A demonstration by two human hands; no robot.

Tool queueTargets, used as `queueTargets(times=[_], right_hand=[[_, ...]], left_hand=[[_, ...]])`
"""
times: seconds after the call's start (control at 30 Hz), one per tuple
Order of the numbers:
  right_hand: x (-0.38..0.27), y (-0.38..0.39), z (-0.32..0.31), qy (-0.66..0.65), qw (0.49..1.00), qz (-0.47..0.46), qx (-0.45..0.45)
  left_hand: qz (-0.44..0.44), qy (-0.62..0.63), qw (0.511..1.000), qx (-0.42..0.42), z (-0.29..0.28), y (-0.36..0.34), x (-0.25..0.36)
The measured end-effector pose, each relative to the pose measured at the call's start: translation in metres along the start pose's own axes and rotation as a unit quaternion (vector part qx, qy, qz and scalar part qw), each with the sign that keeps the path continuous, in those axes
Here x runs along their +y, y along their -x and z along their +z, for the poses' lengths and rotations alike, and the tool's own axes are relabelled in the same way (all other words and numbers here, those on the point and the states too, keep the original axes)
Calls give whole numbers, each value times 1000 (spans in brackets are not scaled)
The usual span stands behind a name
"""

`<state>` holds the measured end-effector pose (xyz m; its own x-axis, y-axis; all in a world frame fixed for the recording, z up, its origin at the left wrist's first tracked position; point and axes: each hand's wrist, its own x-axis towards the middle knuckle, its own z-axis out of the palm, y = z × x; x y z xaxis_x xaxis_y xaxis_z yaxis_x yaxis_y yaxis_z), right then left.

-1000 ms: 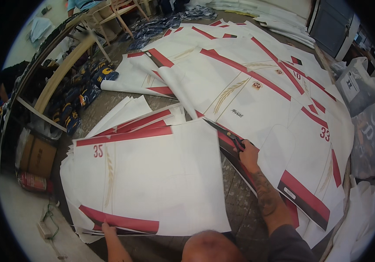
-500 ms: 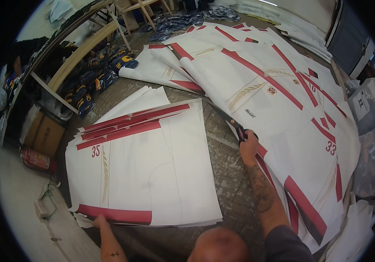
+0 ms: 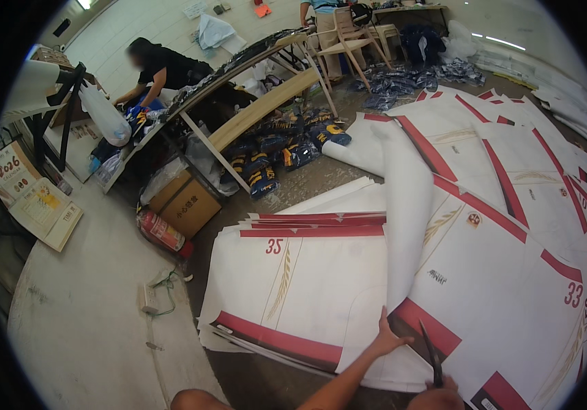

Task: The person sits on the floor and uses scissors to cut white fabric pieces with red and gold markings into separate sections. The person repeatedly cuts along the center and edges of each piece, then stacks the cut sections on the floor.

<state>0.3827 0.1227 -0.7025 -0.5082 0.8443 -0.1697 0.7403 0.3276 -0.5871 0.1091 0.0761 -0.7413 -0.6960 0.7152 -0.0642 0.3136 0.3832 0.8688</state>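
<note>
My left hand (image 3: pixel 389 336) rests on the lower edge of a white printed sheet with red and dark bands (image 3: pixel 471 273), its fingers apart, below a long curled roll of paper (image 3: pixel 409 205). At the bottom right my right hand (image 3: pixel 447 386), partly hidden, grips black scissors (image 3: pixel 430 345), their blades over the sheet's red band. To the left lies a stack of similar printed sheets (image 3: pixel 327 287).
Overlapping sheets (image 3: pixel 539 164) spread back and right. At left are a pale ledge (image 3: pixel 88 301) with a power strip (image 3: pixel 148 298), an extinguisher (image 3: pixel 160 229) and a carton (image 3: pixel 180 201). Behind stand a bench (image 3: pixel 266 109), bagged garments (image 3: pixel 300 147), chair (image 3: pixel 348 44) and two other people (image 3: pixel 174 72).
The view has swung left and up. My left hand has moved from the stack's lower-left corner to beside the scissors. The curled paper now reaches down to my left hand.
</note>
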Motion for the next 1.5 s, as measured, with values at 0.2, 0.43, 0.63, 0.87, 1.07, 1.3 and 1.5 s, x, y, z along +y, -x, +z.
queueTargets(times=[0.2,0.43,0.63,0.87,1.07,1.3,1.5], right_hand=[[67,20,29,-17,983,69,169],[140,39,23,-266,898,207,284],[169,14,-26,-258,895,145,334],[143,61,-82,-515,824,238,4],[156,102,-112,-443,853,268,-70],[90,41,-85,-372,901,211,-72],[15,-32,-31,-343,909,219,-86]], left_hand=[[-258,170,938,157,15,-31,-21],[-368,306,846,233,8,-87,-38],[-348,425,723,420,-17,-45,-39],[-288,85,910,284,-57,-19,-20],[57,-209,954,205,8,-2,13],[416,-30,908,-19,109,43,42],[291,-328,878,-193,58,0,58]])
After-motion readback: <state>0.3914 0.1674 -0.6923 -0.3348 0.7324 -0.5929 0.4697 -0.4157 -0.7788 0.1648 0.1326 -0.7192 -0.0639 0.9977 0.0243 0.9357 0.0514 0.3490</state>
